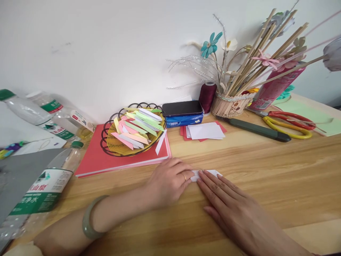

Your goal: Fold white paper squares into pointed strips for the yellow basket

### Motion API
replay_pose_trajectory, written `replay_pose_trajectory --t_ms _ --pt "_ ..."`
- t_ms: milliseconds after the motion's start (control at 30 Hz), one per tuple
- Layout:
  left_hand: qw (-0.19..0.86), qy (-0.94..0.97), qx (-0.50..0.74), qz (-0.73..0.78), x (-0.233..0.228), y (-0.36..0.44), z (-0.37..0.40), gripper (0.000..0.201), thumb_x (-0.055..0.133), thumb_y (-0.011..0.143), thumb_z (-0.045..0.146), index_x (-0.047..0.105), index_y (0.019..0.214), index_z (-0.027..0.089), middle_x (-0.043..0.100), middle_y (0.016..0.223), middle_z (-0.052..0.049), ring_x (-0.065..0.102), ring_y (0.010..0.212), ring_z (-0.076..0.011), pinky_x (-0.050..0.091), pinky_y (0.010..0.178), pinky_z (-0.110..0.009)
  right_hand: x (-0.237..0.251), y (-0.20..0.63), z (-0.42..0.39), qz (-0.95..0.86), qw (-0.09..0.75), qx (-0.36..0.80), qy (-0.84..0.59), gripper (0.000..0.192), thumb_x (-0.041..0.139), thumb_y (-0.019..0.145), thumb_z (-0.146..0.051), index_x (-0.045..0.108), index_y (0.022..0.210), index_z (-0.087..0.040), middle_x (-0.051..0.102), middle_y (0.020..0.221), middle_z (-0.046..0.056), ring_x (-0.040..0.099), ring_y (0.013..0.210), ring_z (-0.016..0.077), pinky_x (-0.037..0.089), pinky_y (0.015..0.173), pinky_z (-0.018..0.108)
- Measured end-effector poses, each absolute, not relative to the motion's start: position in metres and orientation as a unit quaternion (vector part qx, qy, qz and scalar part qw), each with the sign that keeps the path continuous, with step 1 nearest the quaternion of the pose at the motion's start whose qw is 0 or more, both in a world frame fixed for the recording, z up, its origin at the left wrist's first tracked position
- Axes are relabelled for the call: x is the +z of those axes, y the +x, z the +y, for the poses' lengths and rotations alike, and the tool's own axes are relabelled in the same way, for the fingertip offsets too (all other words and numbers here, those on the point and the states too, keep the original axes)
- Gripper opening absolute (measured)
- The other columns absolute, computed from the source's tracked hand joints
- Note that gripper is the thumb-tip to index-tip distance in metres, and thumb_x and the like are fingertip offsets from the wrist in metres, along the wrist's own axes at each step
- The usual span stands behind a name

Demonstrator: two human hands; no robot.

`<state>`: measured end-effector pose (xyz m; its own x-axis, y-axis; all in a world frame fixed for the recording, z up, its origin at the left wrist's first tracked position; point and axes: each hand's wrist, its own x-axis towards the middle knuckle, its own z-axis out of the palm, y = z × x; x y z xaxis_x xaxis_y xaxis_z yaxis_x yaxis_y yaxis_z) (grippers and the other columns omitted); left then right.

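Observation:
A small folded piece of white paper (196, 176) lies on the wooden table between my hands. My left hand (170, 179) has its fingers curled at the paper's left end and holds it there; the thumb is mostly hidden. Stretched out, the fingers of my right hand (226, 199) lie flat over the paper's right part and press it to the table, covering much of it. Beyond my hands sits a stack of white paper slips (206, 131) on red ones. To the left, a yellow basket (113, 145) with a black looped rim holds many folded paper strips in several colours.
The basket stands on red paper sheets (90, 149). Plastic bottles (44, 186) lie at the left. Along the wall are a phone (182, 107) on a blue pack (183, 120), dark red thread (207, 96) and a stick-filled pot (227, 105). A green cutter (255, 129) and scissors (287, 126) lie right.

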<state>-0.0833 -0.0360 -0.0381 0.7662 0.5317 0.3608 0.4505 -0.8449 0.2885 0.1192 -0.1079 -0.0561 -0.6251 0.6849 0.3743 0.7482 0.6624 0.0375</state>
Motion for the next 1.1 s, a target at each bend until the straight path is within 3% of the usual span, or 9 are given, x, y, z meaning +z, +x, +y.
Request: replay_pose_trajectory --t_ms 167,267,467,767,1100 --pt "-0.069 0.966 0.200 0.151 -0.043 -0.091 -0.036 0.031 0.035 0.092 0.011 0.055 0.114 0.007 0.065 0.104 -0.015 0.056 0.105 -0.0238 0.046 0.087 -0.040 -0.059 0.127 -0.107 -0.895 0.179 -0.064 -0.403 0.044 0.042 0.090 -0.025 0.043 0.131 -0.010 0.045 0.133 0.014 0.039 0.124 0.0252 0.044 0.095 0.041" --pt "-0.109 0.969 0.189 0.117 -0.044 -0.093 -0.036 0.028 0.037 0.092 0.012 0.059 0.108 0.008 0.065 0.106 -0.015 0.057 0.107 -0.0233 0.045 0.090 -0.039 -0.059 0.131 -0.105 -0.894 0.187 -0.027 -0.406 0.047 0.043 0.089 -0.023 0.039 0.135 -0.013 0.043 0.135 0.013 0.037 0.125 0.0237 0.042 0.097 0.041" --pt "-0.091 0.967 0.188 0.144 -0.042 -0.094 -0.034 0.025 0.038 0.093 0.016 0.062 0.103 0.015 0.065 0.109 -0.010 0.056 0.109 -0.0225 0.045 0.091 -0.041 -0.057 0.137 -0.104 -0.896 0.171 0.015 -0.410 0.049 0.045 0.088 -0.022 0.037 0.136 -0.017 0.041 0.137 0.009 0.036 0.126 0.0209 0.038 0.100 0.040" --pt "-0.116 0.974 0.170 0.098 -0.036 -0.099 -0.025 0.028 0.035 0.095 0.014 0.060 0.107 0.014 0.066 0.108 -0.008 0.059 0.105 -0.0226 0.048 0.089 -0.040 -0.056 0.137 -0.106 -0.910 0.118 -0.038 -0.396 0.054 0.042 0.089 -0.025 0.027 0.140 -0.012 0.035 0.140 0.011 0.032 0.128 0.0230 0.041 0.098 0.042" --pt "-0.120 0.978 0.156 0.076 -0.034 -0.101 -0.021 0.024 0.042 0.093 0.014 0.060 0.108 0.015 0.066 0.108 -0.008 0.060 0.105 -0.0214 0.049 0.089 -0.037 -0.054 0.136 -0.107 -0.903 0.143 -0.034 -0.403 0.055 0.043 0.089 -0.024 0.027 0.140 -0.013 0.037 0.139 0.011 0.034 0.127 0.0211 0.038 0.101 0.040"
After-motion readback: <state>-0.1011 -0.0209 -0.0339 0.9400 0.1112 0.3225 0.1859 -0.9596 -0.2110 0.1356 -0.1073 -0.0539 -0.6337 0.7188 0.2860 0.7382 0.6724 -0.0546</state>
